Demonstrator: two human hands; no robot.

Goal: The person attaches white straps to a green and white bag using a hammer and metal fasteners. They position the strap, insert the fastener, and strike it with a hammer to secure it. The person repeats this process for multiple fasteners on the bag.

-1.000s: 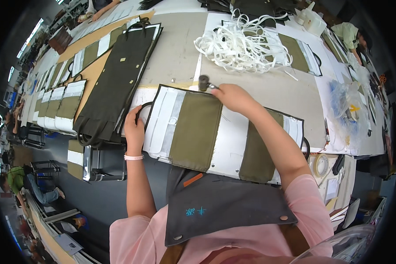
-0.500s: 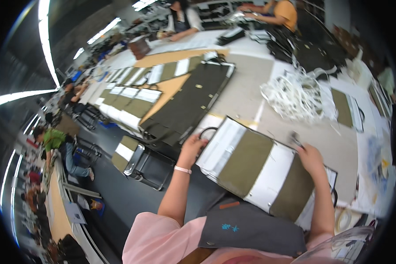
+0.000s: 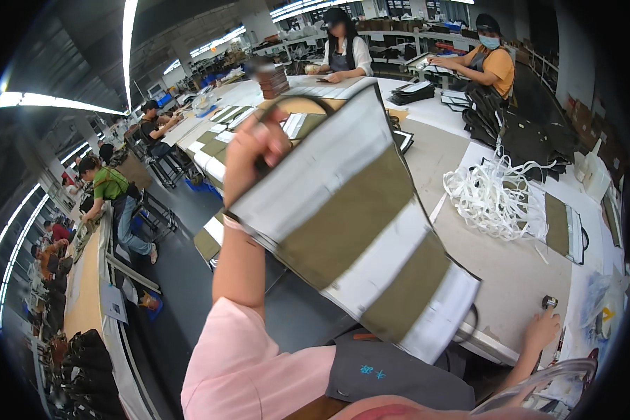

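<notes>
Panel (image 3: 350,220), striped olive and white, slants in midair before you, its black handle (image 3: 320,102) gripped in your left hand (image 3: 259,143); a slip of that hold could drop its low end against the table (image 3: 483,255). Your right hand (image 3: 541,329) is by a dark tool (image 3: 549,302), its grip impossible to tell, and a nudge could roll it; beyond, tangled white tape (image 3: 493,196) could snag a wide swing.

You have bright, soft light on the desk (image 3: 493,269) from long white tube lights (image 3: 129,56) overhead; they glare at upper left against a dim ceiling (image 3: 77,52); your left fingers (image 3: 278,143) and the striped panel (image 3: 360,217) look blurred; the fisheye bends straight edges toward the rim, and the corners fall black
</notes>
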